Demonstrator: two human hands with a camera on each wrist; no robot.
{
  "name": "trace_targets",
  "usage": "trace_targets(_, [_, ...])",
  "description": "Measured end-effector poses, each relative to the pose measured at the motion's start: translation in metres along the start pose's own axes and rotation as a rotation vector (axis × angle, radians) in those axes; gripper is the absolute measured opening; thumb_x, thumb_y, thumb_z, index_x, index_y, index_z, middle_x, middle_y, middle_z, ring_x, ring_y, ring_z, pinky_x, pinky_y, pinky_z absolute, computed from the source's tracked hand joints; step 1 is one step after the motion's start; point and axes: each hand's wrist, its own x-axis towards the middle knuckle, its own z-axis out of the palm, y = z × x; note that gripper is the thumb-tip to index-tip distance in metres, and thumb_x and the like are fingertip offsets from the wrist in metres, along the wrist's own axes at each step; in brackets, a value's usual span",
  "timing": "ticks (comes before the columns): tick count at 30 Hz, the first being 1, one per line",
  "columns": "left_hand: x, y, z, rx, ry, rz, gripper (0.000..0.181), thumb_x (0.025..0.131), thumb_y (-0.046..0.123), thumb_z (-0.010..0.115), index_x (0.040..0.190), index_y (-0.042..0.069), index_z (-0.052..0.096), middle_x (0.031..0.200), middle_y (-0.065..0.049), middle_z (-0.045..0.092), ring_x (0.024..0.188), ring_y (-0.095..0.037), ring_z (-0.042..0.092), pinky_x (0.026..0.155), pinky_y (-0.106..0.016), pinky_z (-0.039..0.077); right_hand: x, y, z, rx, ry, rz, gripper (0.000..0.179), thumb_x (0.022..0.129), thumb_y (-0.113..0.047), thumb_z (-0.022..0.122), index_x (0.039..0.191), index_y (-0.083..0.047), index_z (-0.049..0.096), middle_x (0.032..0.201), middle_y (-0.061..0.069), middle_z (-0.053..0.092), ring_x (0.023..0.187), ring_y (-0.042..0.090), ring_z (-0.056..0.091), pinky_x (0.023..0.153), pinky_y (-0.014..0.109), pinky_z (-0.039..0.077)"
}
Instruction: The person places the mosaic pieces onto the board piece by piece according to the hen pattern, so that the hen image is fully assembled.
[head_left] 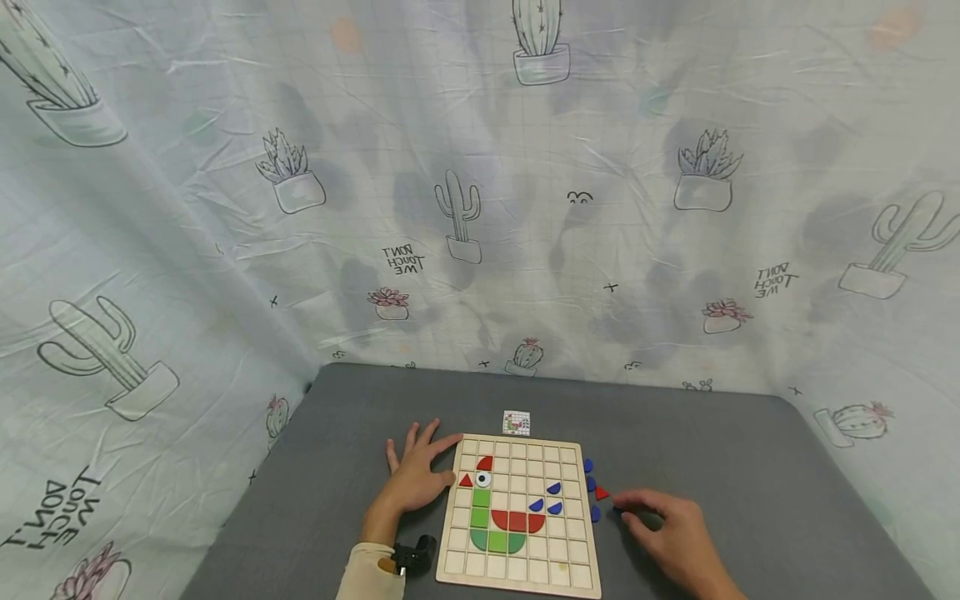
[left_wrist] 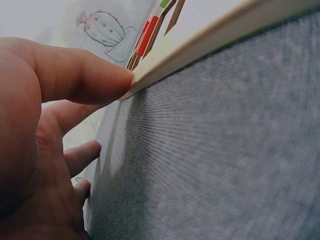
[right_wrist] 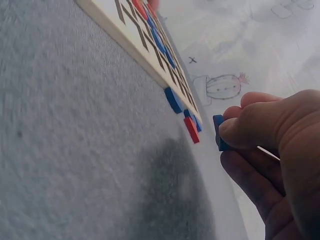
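Note:
A wooden grid board point(head_left: 538, 572) lies on the grey table, with green, red and blue tiles and an eye tile point(head_left: 483, 479) in its cells. My left hand point(head_left: 412, 479) rests at its upper left, fingers spread, the thumb against the side edge and the index finger at the corner. Off the board's right side, my right hand point(head_left: 671, 525) pinches a blue tile point(right_wrist: 219, 132) between thumb and fingers. Near those fingertips lie a red triangular tile point(head_left: 602, 493) and several blue tiles point(head_left: 596, 514), beside the board's edge.
A small printed card point(head_left: 516, 422) lies just beyond the board's far edge. The grey table point(head_left: 697, 450) extends to both sides. A white cactus-print curtain point(head_left: 495, 317) hangs behind it and at the left. A black strap device point(head_left: 416, 556) is on the left wrist.

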Motion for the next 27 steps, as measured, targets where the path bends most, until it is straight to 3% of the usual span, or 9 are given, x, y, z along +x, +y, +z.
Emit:
trace_targets(7, [0.0, 0.0, -0.001, 0.005, 0.0, -0.007, 0.064, 0.087, 0.012, 0.075, 0.15, 0.02, 0.069, 0.177, -0.023, 0.034, 0.167, -0.055, 0.009, 0.124, -0.08, -0.017, 0.004, -0.009, 0.007, 0.033, -0.018, -0.087, 0.041, 0.074, 0.01, 0.093, 0.098, -0.023, 0.085, 0.095, -0.023, 0.079, 0.089, -0.002, 0.075, 0.077, 0.031, 0.066])
trace_targets(14, [0.0, 0.0, 0.0, 0.0, -0.005, -0.01, 0.064, 0.087, 0.012, 0.075, 0.15, 0.021, 0.069, 0.177, -0.022, 0.034, 0.168, -0.055, 0.008, 0.125, -0.08, -0.017, 0.011, -0.021, 0.015, 0.131, -0.034, -0.205, 0.043, 0.073, 0.012, 0.092, 0.1, -0.02, 0.085, 0.098, -0.016, 0.082, 0.091, 0.001, 0.077, 0.083, 0.01, 0.058])
trace_targets(17, [0.0, 0.0, 0.0, 0.002, -0.004, -0.01, 0.064, 0.087, 0.012, 0.075, 0.15, 0.021, 0.069, 0.177, -0.022, 0.034, 0.168, -0.054, 0.008, 0.125, -0.08, -0.017, 0.014, -0.024, 0.018, 0.181, -0.069, -0.257, 0.042, 0.074, 0.013, 0.091, 0.102, -0.018, 0.085, 0.099, -0.013, 0.082, 0.092, 0.002, 0.077, 0.085, 0.007, 0.056])
trace_targets(27, [0.0, 0.001, 0.0, 0.002, -0.004, -0.005, 0.064, 0.087, 0.012, 0.074, 0.15, 0.021, 0.069, 0.177, -0.023, 0.034, 0.168, -0.055, 0.009, 0.125, -0.08, -0.017, 0.022, -0.031, 0.028, 0.224, -0.197, -0.362, 0.04, 0.08, 0.013, 0.086, 0.105, -0.018, 0.083, 0.099, -0.009, 0.082, 0.089, 0.004, 0.076, 0.072, 0.029, 0.065])
